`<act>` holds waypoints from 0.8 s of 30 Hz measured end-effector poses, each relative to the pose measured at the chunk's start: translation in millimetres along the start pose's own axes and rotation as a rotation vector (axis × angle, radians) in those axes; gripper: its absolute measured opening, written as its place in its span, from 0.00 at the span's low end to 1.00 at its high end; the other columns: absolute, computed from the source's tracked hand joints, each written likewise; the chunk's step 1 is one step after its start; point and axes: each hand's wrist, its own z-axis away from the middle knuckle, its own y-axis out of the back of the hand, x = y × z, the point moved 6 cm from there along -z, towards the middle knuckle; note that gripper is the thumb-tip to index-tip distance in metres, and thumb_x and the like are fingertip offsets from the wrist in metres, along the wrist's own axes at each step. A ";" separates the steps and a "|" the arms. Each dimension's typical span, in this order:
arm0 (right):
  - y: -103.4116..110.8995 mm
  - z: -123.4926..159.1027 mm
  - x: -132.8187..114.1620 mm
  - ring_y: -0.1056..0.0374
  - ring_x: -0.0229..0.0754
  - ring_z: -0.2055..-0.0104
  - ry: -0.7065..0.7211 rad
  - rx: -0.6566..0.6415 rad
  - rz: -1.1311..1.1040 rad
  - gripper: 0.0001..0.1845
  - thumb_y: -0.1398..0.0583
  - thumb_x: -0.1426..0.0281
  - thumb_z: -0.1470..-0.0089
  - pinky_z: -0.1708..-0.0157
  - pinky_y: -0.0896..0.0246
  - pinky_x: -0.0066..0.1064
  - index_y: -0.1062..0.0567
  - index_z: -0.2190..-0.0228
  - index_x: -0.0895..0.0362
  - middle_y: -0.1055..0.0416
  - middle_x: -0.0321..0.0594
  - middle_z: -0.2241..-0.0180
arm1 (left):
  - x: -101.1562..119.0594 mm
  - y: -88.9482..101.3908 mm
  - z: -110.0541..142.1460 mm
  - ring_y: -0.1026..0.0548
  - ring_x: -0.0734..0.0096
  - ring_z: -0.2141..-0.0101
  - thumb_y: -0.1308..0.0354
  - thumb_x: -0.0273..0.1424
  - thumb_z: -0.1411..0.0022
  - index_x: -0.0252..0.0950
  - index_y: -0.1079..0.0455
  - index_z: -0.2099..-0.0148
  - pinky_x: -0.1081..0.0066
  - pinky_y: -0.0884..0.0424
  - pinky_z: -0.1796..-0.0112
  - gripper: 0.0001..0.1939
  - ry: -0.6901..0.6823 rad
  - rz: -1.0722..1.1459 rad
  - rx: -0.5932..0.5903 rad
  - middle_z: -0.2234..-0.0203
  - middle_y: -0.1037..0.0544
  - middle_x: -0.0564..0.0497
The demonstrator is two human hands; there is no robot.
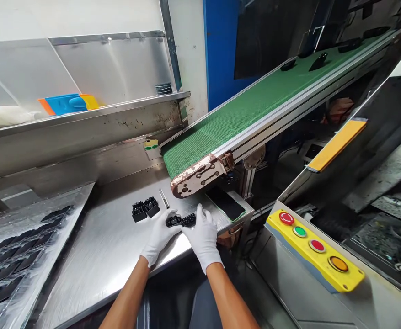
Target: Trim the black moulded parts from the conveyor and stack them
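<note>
Two small black moulded plastic parts are held side by side above the front edge of the steel table (93,256). My left hand (161,235), in a white glove, is closed on the left black plastic part (173,221). The right black plastic part (189,220) is gripped by my right hand (203,235), also gloved in white. Behind my left hand, a pair of similar black parts (146,209) stands on the table. A slim pen-like tool (164,198) lies beside them.
A green conveyor belt (227,119) slopes down to the table, with black parts higher up. Below its end lies a phone (226,204). At left, a tray (80,201) holds rows of black parts. A yellow button box (315,251) stands at right; a steel shelf (125,107) runs behind.
</note>
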 end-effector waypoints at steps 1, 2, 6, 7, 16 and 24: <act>0.2 0.9 -0.2 0.35 0.56 0.48 0.000 0.006 0.000 0.49 0.32 0.59 0.58 0.48 0.42 0.41 0.39 0.38 0.64 0.33 0.58 0.46 | -1.3 0.6 -0.5 0.26 0.61 0.49 0.37 0.28 0.51 0.35 0.34 0.47 0.59 0.34 0.43 0.27 -0.004 0.013 0.007 0.51 0.24 0.45; -0.1 1.3 -0.4 0.34 0.55 0.49 0.000 0.005 0.003 0.48 0.33 0.59 0.57 0.48 0.42 0.42 0.39 0.38 0.64 0.33 0.57 0.47 | -2.8 1.7 -1.1 0.26 0.61 0.48 0.36 0.29 0.51 0.35 0.34 0.46 0.59 0.34 0.43 0.28 -0.005 0.011 0.022 0.50 0.24 0.44; -1.1 -1.9 0.6 0.33 0.55 0.49 -0.002 -0.034 0.009 0.39 0.38 0.66 0.51 0.48 0.43 0.43 0.37 0.38 0.61 0.31 0.55 0.48 | -7.8 6.4 -2.0 0.26 0.58 0.50 0.36 0.30 0.52 0.33 0.33 0.46 0.58 0.33 0.45 0.29 0.034 -0.101 0.111 0.51 0.24 0.42; -1.4 -3.5 1.5 0.34 0.54 0.48 0.004 -0.057 0.003 0.38 0.39 0.70 0.51 0.47 0.43 0.42 0.38 0.38 0.61 0.32 0.54 0.47 | -8.2 6.3 -1.6 0.25 0.58 0.51 0.36 0.31 0.52 0.34 0.33 0.45 0.58 0.33 0.46 0.30 0.044 -0.123 0.115 0.52 0.23 0.43; 6.1 -7.7 8.5 0.35 0.55 0.45 0.002 -0.158 -0.104 0.52 0.34 0.61 0.57 0.45 0.45 0.41 0.45 0.36 0.67 0.31 0.53 0.46 | -10.9 5.0 4.9 0.23 0.59 0.55 0.38 0.34 0.47 0.34 0.37 0.41 0.58 0.31 0.49 0.31 0.087 -0.081 0.073 0.57 0.22 0.45; 5.0 -3.0 4.7 0.35 0.56 0.46 0.025 -0.089 -0.036 0.47 0.35 0.58 0.55 0.44 0.47 0.43 0.40 0.38 0.65 0.28 0.52 0.49 | -3.2 -7.5 8.3 0.24 0.59 0.52 0.33 0.35 0.49 0.37 0.35 0.44 0.59 0.30 0.48 0.31 0.042 0.131 -0.061 0.53 0.23 0.46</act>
